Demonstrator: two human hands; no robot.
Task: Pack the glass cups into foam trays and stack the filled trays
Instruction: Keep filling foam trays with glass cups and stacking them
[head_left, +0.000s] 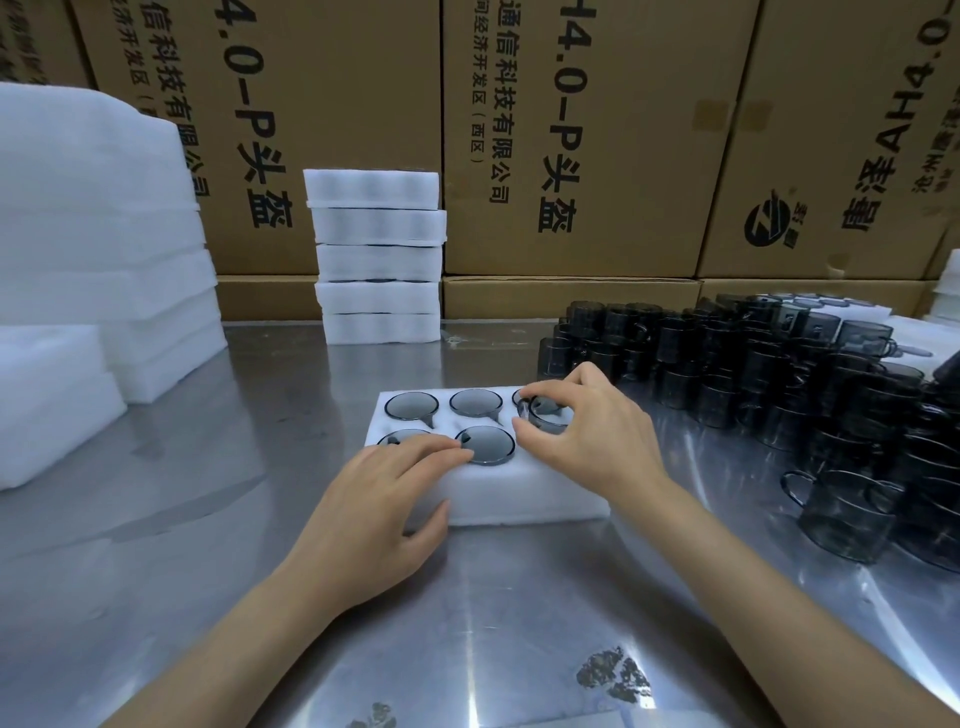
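A white foam tray lies on the steel table before me, with smoky grey glass cups sunk in its holes, such as the far-left cup and the near-middle cup. My right hand pinches the rim of a glass cup at the tray's near-right hole. My left hand rests on the tray's near-left part, fingers flat over a cup and thumb against the tray's front side. A stack of filled trays stands behind.
Many loose grey glass cups crowd the table's right side. Piles of empty foam trays stand at the left. Cardboard boxes wall off the back. The steel table shows bare metal in front of the tray.
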